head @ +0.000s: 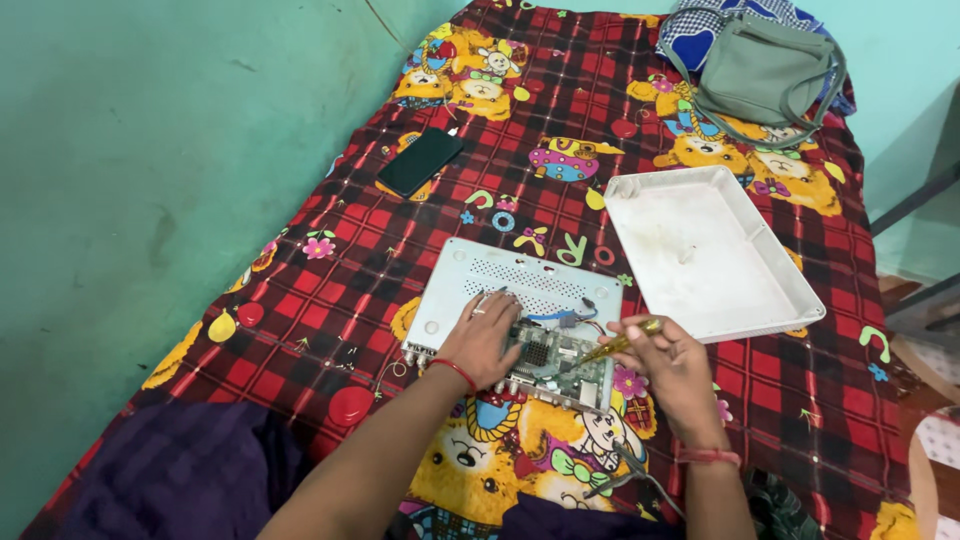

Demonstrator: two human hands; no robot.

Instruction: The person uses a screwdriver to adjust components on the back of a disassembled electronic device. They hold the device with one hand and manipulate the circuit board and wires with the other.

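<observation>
— Hands? We note left hand flat, fingers spread, on the open box; right hand closed round a screwdriver over the board.

— Surroundings? We record lid just right, phone and bag well beyond; nothing obstructs.

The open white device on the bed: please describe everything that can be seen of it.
The open white device is a flat rectangular plastic tray with rows of small vent holes, lying on the checked bedcover. A green circuit board sits in its near right part, with blue wires beside it. The left hand rests flat on it, and the right hand points a yellow-handled screwdriver at the board. Its white cover lies separately, upside down, to the right.
</observation>
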